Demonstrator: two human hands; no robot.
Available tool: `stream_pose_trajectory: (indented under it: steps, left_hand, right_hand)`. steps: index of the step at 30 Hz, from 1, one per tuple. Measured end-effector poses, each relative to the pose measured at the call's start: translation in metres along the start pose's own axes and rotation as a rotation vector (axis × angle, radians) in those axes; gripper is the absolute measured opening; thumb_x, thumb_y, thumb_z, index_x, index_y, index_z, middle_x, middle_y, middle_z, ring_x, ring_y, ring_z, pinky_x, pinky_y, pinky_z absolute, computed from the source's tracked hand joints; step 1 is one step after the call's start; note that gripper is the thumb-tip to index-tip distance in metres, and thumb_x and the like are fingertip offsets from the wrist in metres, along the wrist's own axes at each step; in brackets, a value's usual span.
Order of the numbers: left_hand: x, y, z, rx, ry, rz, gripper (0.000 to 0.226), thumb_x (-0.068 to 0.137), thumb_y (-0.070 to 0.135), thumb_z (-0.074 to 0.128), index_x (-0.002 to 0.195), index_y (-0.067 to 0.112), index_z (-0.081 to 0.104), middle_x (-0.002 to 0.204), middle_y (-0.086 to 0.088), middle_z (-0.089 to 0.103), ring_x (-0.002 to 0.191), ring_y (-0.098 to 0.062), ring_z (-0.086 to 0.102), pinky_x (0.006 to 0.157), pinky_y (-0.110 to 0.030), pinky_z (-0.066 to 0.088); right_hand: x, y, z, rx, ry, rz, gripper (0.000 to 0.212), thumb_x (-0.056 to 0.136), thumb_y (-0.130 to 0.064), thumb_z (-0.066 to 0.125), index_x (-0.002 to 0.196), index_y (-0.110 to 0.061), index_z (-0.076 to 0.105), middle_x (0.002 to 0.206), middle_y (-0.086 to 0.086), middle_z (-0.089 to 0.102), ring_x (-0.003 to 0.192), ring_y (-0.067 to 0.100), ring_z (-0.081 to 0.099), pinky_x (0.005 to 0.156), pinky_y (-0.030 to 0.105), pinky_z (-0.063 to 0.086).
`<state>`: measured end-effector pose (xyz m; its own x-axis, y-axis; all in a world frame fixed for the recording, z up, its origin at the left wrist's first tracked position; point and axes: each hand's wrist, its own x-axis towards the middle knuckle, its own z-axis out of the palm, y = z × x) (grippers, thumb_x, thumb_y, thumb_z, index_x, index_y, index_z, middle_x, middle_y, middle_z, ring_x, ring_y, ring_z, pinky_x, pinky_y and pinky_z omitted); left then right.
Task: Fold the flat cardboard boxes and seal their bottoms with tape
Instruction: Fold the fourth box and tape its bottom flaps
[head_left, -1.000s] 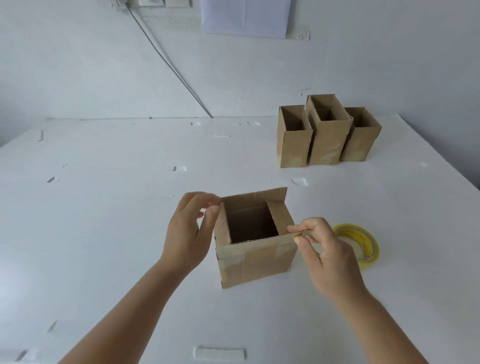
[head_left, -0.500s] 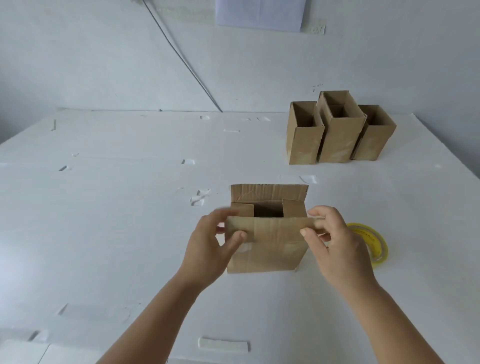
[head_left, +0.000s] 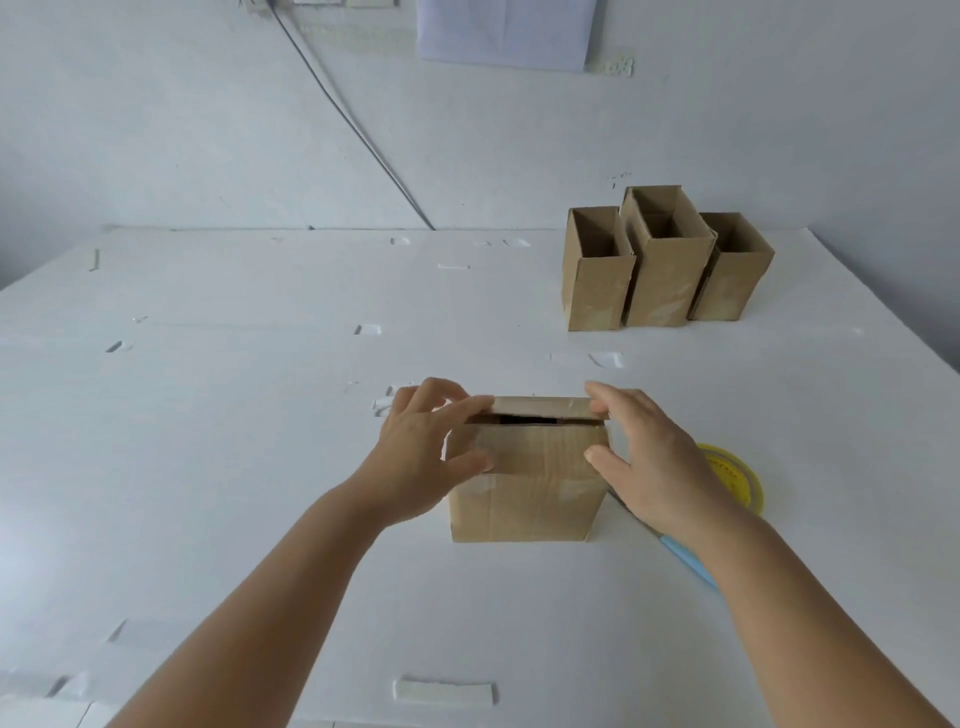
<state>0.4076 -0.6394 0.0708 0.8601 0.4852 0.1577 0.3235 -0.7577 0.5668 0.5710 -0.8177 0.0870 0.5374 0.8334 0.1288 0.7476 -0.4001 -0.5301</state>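
A small brown cardboard box stands on the white table in front of me. Its two long top flaps are folded down and nearly meet, leaving a narrow dark slit. My left hand grips the box's left top corner, fingers over the far flap and thumb on the near flap. My right hand grips the right top corner the same way. A yellow roll of tape lies flat just right of the box, partly hidden by my right hand.
Three folded boxes stand open-topped in a row at the back right. A light blue tool lies under my right forearm. Small white scraps dot the table, one strip near the front edge. A cable runs down the wall.
The box's top was open a second ago. Both hands have pressed the long flaps down over the opening, and the box now sits square to me.
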Motion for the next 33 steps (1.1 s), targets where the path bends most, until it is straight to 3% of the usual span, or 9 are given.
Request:
stream_pose_trajectory:
  steps: [4, 10, 14, 17, 19, 22, 24, 27, 33]
  left_hand:
    - [-0.011, -0.010, 0.009, 0.001, 0.025, 0.025, 0.066, 0.080, 0.066, 0.038, 0.136, 0.034, 0.051, 0.132, 0.017, 0.038, 0.123, -0.012, 0.029, 0.104, -0.025, 0.023]
    - [-0.022, -0.005, 0.028, 0.096, 0.028, 0.035, 0.078, 0.089, 0.067, 0.008, 0.147, 0.022, 0.036, 0.155, 0.003, 0.027, 0.142, -0.015, 0.021, 0.113, -0.028, 0.021]
    - [-0.026, 0.012, 0.033, 0.286, -0.049, -0.028, 0.091, 0.077, 0.075, -0.015, 0.153, 0.030, 0.006, 0.161, 0.000, 0.004, 0.145, -0.017, -0.001, 0.116, -0.032, 0.000]
    - [-0.021, 0.028, 0.031, 0.499, -0.096, -0.066, 0.067, 0.093, 0.061, 0.003, 0.152, 0.031, -0.008, 0.161, -0.003, -0.006, 0.146, -0.019, -0.014, 0.116, -0.041, -0.011]
    - [-0.018, 0.031, 0.033, 0.559, -0.096, -0.036, 0.061, 0.099, 0.049, 0.013, 0.154, 0.025, 0.002, 0.162, -0.004, -0.001, 0.148, -0.020, -0.014, 0.116, -0.043, -0.011]
    - [-0.015, 0.033, 0.040, 0.591, -0.105, 0.082, 0.059, 0.096, 0.042, 0.021, 0.145, 0.014, 0.038, 0.152, -0.009, 0.038, 0.143, -0.022, 0.021, 0.116, -0.044, 0.020]
    - [-0.013, 0.038, 0.048, 0.572, -0.154, 0.104, 0.063, 0.094, 0.043, 0.012, 0.150, 0.016, 0.024, 0.155, -0.007, 0.029, 0.144, -0.021, 0.017, 0.113, -0.044, 0.025]
    - [-0.009, 0.042, 0.058, 0.578, -0.149, 0.115, 0.060, 0.088, 0.048, -0.014, 0.144, 0.028, -0.022, 0.159, 0.005, -0.014, 0.146, -0.016, -0.017, 0.118, -0.041, -0.003]
    - [-0.006, 0.038, 0.057, 0.579, -0.122, 0.111, 0.075, 0.080, 0.050, -0.020, 0.151, 0.030, -0.009, 0.162, 0.007, -0.005, 0.148, -0.015, -0.009, 0.117, -0.039, 0.001]
  right_hand:
    - [-0.006, 0.007, 0.010, 0.025, 0.054, -0.016, 0.035, 0.094, -0.018, 0.053, 0.130, -0.018, 0.056, 0.132, -0.007, 0.051, 0.120, 0.007, 0.047, 0.089, 0.010, 0.027]
    - [-0.019, 0.015, 0.025, 0.013, 0.079, -0.027, 0.038, 0.099, -0.018, 0.043, 0.136, -0.019, 0.050, 0.146, -0.009, 0.037, 0.126, 0.009, 0.044, 0.093, 0.025, 0.043]
    - [-0.024, 0.011, 0.034, 0.038, -0.035, 0.019, 0.050, 0.101, -0.028, 0.030, 0.151, -0.023, 0.020, 0.158, -0.017, 0.002, 0.143, 0.001, 0.014, 0.105, 0.011, 0.017]
    - [-0.026, 0.005, 0.039, 0.011, -0.113, 0.050, 0.058, 0.102, -0.032, 0.024, 0.152, -0.021, -0.003, 0.156, -0.015, -0.017, 0.145, 0.001, -0.002, 0.114, 0.018, 0.011]
    - [-0.026, 0.003, 0.038, -0.084, -0.140, 0.060, 0.060, 0.102, -0.036, 0.022, 0.151, -0.018, -0.009, 0.157, -0.008, -0.021, 0.146, 0.006, -0.006, 0.118, 0.026, 0.010]
    - [-0.026, 0.001, 0.037, -0.195, -0.144, 0.051, 0.066, 0.097, -0.044, 0.014, 0.150, -0.015, -0.012, 0.157, -0.004, -0.021, 0.147, 0.011, -0.007, 0.118, 0.034, 0.012]
    - [-0.029, -0.001, 0.038, -0.157, -0.147, 0.079, 0.070, 0.098, -0.046, 0.022, 0.150, -0.016, -0.015, 0.157, -0.005, -0.021, 0.147, 0.013, -0.001, 0.118, 0.035, 0.013]
    - [-0.030, 0.001, 0.040, -0.038, -0.136, 0.107, 0.082, 0.095, -0.048, 0.040, 0.150, -0.022, -0.016, 0.157, -0.011, -0.021, 0.146, 0.016, 0.007, 0.118, 0.034, 0.013]
    - [-0.028, 0.018, 0.030, 0.163, -0.080, 0.109, 0.074, 0.096, -0.040, 0.045, 0.152, -0.021, 0.000, 0.160, -0.010, -0.001, 0.146, 0.004, 0.002, 0.115, 0.019, 0.005]
